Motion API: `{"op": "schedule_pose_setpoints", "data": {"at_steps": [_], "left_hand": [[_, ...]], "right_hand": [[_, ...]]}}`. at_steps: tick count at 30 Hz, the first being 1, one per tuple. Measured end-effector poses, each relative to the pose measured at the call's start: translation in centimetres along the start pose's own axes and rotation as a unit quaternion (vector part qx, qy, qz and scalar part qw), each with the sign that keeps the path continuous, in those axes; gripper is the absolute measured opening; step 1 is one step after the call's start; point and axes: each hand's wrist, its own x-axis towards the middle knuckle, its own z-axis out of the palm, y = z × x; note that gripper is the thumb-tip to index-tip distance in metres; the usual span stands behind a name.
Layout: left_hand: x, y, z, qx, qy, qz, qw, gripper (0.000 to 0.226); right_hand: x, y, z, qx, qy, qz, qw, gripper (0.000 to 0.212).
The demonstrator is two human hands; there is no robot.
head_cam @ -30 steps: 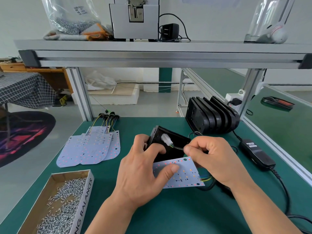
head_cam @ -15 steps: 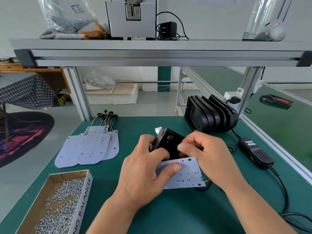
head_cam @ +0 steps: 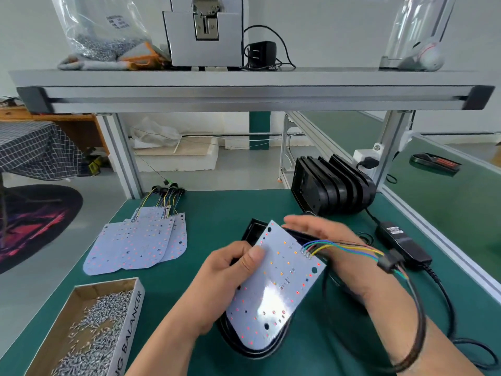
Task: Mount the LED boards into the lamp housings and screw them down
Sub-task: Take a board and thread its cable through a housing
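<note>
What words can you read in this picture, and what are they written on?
"G BALANCER": on the white side of the screw box; the letters before the G are cut off.
Printed label on the bag on the shelf: too blurred to read.
White label on the black adapter: too small to read.

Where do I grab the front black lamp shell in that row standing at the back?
Take the front housing by its top rim, coming down from above. It stands on edge, leaning back on the other housings, so the thin upper edge is probably easiest: thumb on the open face, fingers slipped behind.
</note>
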Motion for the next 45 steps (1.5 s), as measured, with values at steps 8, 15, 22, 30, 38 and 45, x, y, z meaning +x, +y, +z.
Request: {"op": "schedule_pose_setpoints", "data": {"at_steps": [8,15,22,30,38,45], "left_hand": [[0.0,0.1,0.1,-0.144,0.018,-0.077,0.986,0.094],[0.8,0.2,0.6,-0.177,0.108,-0.074,0.975,0.090],[1.8,-1.1,-1.0,-0.260,0.307,-0.131,0.906,0.045],[1.7,-0.8,0.1,-0.260,0.293,-0.152,0.908,0.032],[0.8,0.1,2.7,-0.257,0.224,-0.164,0.926,0.062],[0.9,0.0,2.4,-0.261,0.167,-0.142,0.940,0.064]], "right_hand": [[-0.6,-0.1,2.9,-0.012,-0.047,0.056,0.997,0.020],[0.2,0.8,5.0,-0.202,-0.033,0.039,0.978,0.019],[0.2,-1.1,3.0,-0.472,-0.170,0.115,0.857,0.011],[-0.9,-1.7,2.3,-0.559,-0.107,-0.011,0.822,0.041],[-0.4,0.0,7.3,-0.222,-0.056,0.065,0.971,0.036],[0.2,-0.5,7.6,0.280,0.003,0.198,0.939,0.040]]}}
